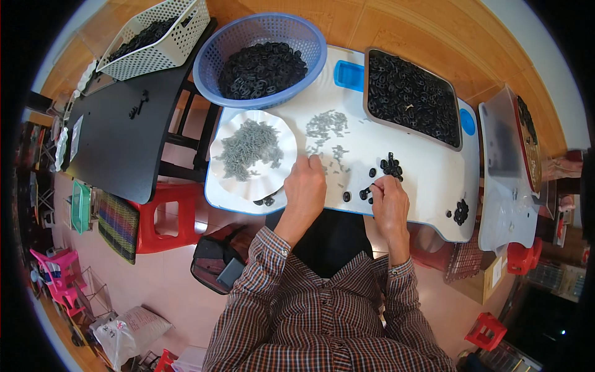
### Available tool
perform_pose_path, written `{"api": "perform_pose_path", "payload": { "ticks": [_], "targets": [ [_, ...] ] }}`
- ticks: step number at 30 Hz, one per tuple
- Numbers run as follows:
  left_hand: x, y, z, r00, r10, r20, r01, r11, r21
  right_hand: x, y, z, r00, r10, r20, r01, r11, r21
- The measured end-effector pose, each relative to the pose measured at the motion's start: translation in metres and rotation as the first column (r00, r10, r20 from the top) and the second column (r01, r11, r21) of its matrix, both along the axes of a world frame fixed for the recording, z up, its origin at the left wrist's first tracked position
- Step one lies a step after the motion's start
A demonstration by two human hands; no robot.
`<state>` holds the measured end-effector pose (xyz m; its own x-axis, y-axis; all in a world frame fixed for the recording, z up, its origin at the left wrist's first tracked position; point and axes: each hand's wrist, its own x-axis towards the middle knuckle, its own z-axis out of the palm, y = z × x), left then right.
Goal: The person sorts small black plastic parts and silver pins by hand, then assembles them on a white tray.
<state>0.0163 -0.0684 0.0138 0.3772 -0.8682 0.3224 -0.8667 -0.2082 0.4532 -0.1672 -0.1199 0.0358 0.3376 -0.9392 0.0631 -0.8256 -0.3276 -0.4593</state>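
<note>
I log black rings [392, 165] and grey pins [326, 124] on a white tray table [427, 173] with blue trim, plus a blue basket [260, 31] and white dish [282, 133]. My sleeves [260, 273] show brown-and-white plaid; I note a red stool [164, 217] beside a black table [130, 136].

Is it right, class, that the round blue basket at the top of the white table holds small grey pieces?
Not quite. The head view shows the blue basket holding black rings; the small grey pieces lie on the white plate below it, on the white table.

Bright even indoor light, soft short shadows, sharp centre, strong fisheye bending, black corners outside the circle.
</note>
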Motion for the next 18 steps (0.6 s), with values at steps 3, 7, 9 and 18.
{"api": "perform_pose_path", "payload": {
  "ticks": [3, 7, 9, 18],
  "targets": [
    [-0.002, -0.008, 0.001, 0.998, 0.005, 0.055, -0.009, 0.997, 0.077, -0.001, 0.006, 0.0, 0.986, 0.0, 0.166, 0.002, 1.0, -0.017],
    [-0.002, -0.017, 0.0, 0.992, -0.015, 0.129, -0.006, 0.987, 0.162, 0.002, 0.019, 0.008, 0.977, 0.038, 0.21, -0.029, 0.999, -0.046],
    [-0.001, -0.021, 0.002, 0.987, -0.032, 0.159, 0.006, 0.987, 0.162, 0.005, 0.027, 0.009, 0.965, 0.019, 0.262, -0.029, 0.999, 0.035],
    [-0.01, 0.004, 0.006, 0.963, -0.196, -0.185, 0.184, 0.979, -0.083, 0.017, 0.041, 0.002, 0.74, -0.17, 0.651, -0.015, 0.963, 0.269]
  ]
}}
